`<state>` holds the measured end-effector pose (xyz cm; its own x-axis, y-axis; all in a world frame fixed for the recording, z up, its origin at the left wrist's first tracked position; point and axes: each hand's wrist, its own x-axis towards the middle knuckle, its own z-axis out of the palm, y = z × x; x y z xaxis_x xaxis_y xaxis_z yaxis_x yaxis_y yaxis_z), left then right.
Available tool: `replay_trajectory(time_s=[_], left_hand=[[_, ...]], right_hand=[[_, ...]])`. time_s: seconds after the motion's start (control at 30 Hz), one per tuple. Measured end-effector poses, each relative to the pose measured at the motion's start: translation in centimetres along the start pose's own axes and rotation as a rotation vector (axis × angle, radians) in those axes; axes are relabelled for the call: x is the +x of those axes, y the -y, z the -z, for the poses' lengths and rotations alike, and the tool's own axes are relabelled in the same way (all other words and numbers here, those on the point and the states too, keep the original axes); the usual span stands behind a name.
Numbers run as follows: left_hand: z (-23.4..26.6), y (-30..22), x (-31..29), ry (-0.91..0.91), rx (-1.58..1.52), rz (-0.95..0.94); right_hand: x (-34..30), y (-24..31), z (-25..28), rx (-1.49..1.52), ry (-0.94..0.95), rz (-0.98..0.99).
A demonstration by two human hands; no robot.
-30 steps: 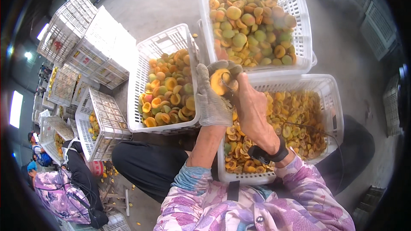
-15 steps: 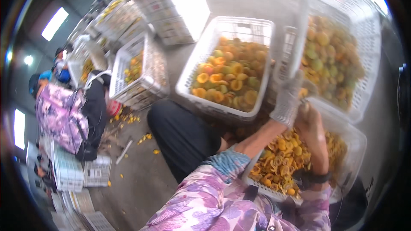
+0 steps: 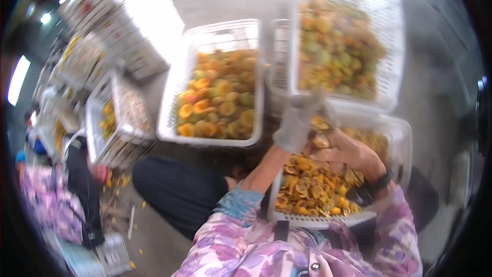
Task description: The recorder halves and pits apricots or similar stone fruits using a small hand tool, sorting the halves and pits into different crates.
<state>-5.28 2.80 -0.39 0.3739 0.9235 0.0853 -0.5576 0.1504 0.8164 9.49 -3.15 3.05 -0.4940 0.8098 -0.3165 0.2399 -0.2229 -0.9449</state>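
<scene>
My left hand [image 3: 297, 118], in a pale knitted glove, is closed around an orange-yellow fruit piece [image 3: 320, 122], which looks like an apricot or peach. Close against it, my bare right hand [image 3: 346, 149] is curled with its fingers near the fruit; a small shiny, pale thing [image 3: 321, 141] shows at its fingertips, too blurred to name. Both hands are above a white crate [image 3: 328, 219] in front of me, which holds many cut, hollowed fruit pieces [image 3: 312, 187]. A dark band [image 3: 382, 180] circles my right wrist.
A white crate [image 3: 166, 118] of halved and whole fruit stands ahead left; another crate [image 3: 392, 46] of fruit sits ahead right, raised. Stacked crates [image 3: 123, 25] and a crate [image 3: 123, 118] stand farther left. A person in a floral jacket [image 3: 51, 200] sits at left; fruit scraps litter the floor.
The view has swung right, so the crates appear farther left. My hands stay together over the near crate; my right hand has turned and bent inward, its fingers pointing more to the left.
</scene>
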Motion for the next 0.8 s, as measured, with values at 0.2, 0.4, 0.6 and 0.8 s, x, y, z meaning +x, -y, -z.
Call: replay_trajectory(time_s=[0.2,0.4,0.6,0.8], left_hand=[[6.6,0.6,2.6,-0.209,-0.766,-0.013],[15.7,-1.3,2.2,-0.448,-1.055,-0.169],[6.2,0.1,2.4,-0.406,-0.753,0.101],[4.1,2.5,2.8,-0.349,-0.626,0.236]], right_hand=[[-1.4,-7.0,5.6,-0.957,0.041,0.392],[6.3,-4.1,11.9,-0.924,-0.729,0.133],[15.8,-6.0,13.4,-1.14,-1.0,0.46],[15.1,-6.3,14.9,-0.647,-0.965,0.428]])
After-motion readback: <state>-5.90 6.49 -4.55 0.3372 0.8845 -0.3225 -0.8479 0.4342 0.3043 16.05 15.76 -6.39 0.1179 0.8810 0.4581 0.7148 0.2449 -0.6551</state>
